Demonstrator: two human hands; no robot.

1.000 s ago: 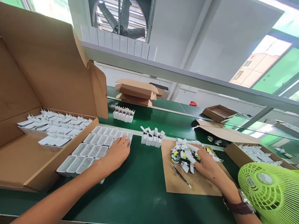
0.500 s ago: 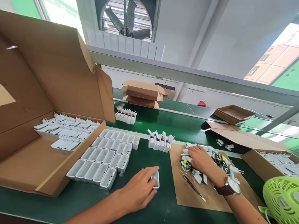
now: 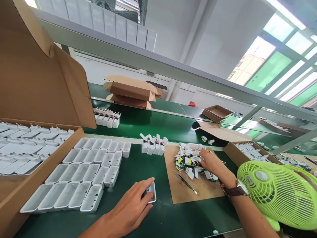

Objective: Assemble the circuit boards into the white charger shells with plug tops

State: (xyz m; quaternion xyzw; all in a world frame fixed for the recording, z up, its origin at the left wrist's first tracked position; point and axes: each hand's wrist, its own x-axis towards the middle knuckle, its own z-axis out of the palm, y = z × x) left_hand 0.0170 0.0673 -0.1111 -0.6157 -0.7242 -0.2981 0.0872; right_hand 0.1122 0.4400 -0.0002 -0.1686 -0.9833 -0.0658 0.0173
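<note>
Evidently, Work on Two Sides

From the head view, the left hand (image 3: 131, 205) is half-curled, thumb and index finger around a small white open-topped plastic box (image 3: 152, 190) on the dark green bench (image 3: 170, 218). The right hand (image 3: 211, 162) reaches into a heap of white-and-green circuit parts (image 3: 189, 162); its fingertips are partly hidden, so I cannot tell its grip. Tangled parts could drag neighbours onto the slim metal tweezers (image 3: 185, 182); a slack left pinch could tip the box.
</note>
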